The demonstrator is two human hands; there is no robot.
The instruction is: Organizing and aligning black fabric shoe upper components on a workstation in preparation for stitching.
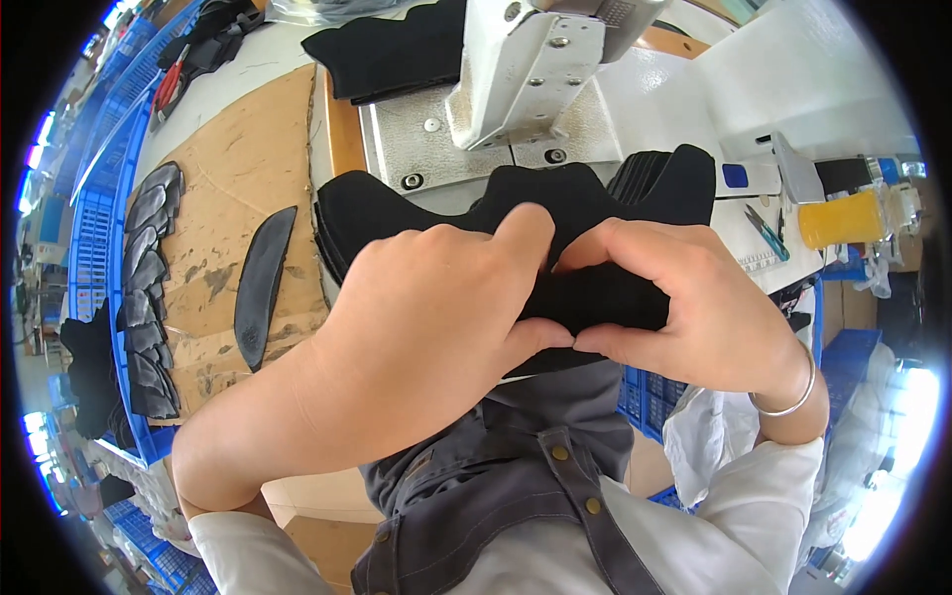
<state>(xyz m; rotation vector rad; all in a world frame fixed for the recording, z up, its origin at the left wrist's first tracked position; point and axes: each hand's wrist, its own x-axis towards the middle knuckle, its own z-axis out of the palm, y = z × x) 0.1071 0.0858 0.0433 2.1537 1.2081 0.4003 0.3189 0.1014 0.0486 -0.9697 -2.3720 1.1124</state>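
"Our left hand (426, 307) looms nearest; where's the black fabric stack (610, 297)?"

"Beneath it and our right hand (699, 302), neither nearer, long axis left to right. Thumb tips all but meet; other fingers (526, 226) curl over (clamped or not, we can't tell)."

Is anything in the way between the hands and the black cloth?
Nothing that I can see. The left hand and right hand are right at the black cloth, with their thumb tips close together over it. The white machine stands beyond the cloth, not in between.
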